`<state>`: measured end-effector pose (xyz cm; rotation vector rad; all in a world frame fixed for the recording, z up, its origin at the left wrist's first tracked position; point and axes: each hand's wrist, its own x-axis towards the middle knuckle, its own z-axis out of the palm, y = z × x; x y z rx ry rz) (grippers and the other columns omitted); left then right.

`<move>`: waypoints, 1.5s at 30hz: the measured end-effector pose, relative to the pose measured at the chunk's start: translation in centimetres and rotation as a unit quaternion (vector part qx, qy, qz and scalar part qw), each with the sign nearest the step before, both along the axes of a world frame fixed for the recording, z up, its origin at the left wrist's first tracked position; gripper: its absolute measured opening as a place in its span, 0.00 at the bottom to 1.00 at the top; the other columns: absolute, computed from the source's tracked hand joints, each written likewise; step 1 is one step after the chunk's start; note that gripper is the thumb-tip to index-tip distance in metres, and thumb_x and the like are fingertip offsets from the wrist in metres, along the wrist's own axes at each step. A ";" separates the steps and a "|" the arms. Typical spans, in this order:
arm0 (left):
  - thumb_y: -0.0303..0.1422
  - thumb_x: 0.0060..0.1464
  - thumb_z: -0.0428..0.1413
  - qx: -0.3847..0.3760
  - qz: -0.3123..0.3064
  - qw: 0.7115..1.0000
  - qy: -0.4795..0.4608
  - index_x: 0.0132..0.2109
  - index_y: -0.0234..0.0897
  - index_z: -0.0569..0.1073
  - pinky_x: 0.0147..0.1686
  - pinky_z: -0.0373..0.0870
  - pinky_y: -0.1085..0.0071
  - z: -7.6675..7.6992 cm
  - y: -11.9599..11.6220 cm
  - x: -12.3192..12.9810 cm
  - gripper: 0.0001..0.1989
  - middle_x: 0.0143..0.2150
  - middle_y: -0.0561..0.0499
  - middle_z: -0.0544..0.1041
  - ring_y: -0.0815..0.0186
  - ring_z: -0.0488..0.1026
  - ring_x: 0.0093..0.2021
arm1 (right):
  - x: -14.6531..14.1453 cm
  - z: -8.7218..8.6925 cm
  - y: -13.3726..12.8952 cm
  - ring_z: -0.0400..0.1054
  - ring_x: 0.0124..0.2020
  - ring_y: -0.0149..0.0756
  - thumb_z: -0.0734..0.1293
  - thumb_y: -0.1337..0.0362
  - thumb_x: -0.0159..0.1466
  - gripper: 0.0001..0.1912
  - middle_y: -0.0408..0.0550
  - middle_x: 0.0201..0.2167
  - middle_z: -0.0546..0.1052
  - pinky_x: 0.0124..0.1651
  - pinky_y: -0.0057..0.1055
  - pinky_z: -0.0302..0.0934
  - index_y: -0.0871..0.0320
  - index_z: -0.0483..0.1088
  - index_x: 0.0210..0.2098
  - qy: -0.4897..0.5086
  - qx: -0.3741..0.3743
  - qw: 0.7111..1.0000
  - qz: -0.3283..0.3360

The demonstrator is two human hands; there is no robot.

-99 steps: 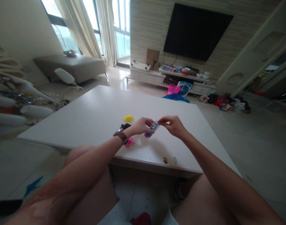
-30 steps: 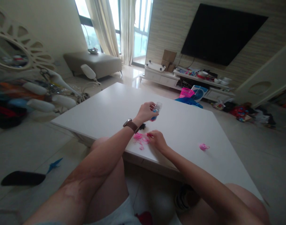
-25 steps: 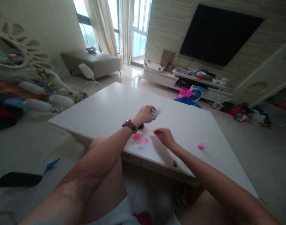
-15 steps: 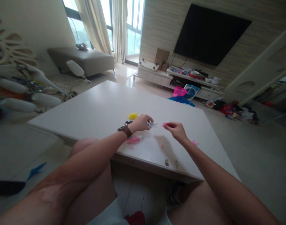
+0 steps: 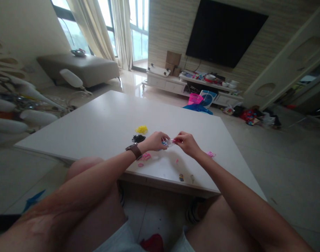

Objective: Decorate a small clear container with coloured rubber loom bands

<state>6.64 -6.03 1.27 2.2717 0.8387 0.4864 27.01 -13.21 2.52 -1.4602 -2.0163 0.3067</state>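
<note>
My left hand (image 5: 157, 140) is closed around a small clear plastic container (image 5: 169, 142) with a bit of blue on it, held just above the white table (image 5: 118, 108). At the container's right end, my right hand (image 5: 186, 142) pinches a small pink piece (image 5: 173, 140) whose exact kind is too small to make out. Left of my hands lie a pile of yellow bands (image 5: 141, 130), a black pile (image 5: 138, 138) and loose pink bands (image 5: 146, 156). Nearer the front edge are a tiny pink bit (image 5: 177, 161), a small yellow-and-blue figure (image 5: 181, 177) and a pale little piece (image 5: 192, 178).
More pink pieces (image 5: 210, 154) lie beyond my right forearm. The table's front edge runs above my knees. Across the room stand a pink basket (image 5: 195, 98), a low TV cabinet (image 5: 165, 83) and a grey bench (image 5: 78, 66).
My right hand has moved left, bringing the pink piece from a gap away up to the container's end. The view has shifted slightly, and more of the black pile shows.
</note>
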 end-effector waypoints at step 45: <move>0.32 0.39 0.68 -0.122 -0.026 0.985 -0.118 0.47 0.33 0.81 0.41 0.74 0.68 -0.4 0.9 0.2 0.23 0.38 0.45 0.82 0.60 0.79 0.40 | 0.2 2.2 -0.5 0.70 0.35 0.34 0.66 0.60 0.66 0.10 0.48 0.34 0.77 0.37 0.31 0.64 0.57 0.78 0.39 0.081 0.004 0.997 0.016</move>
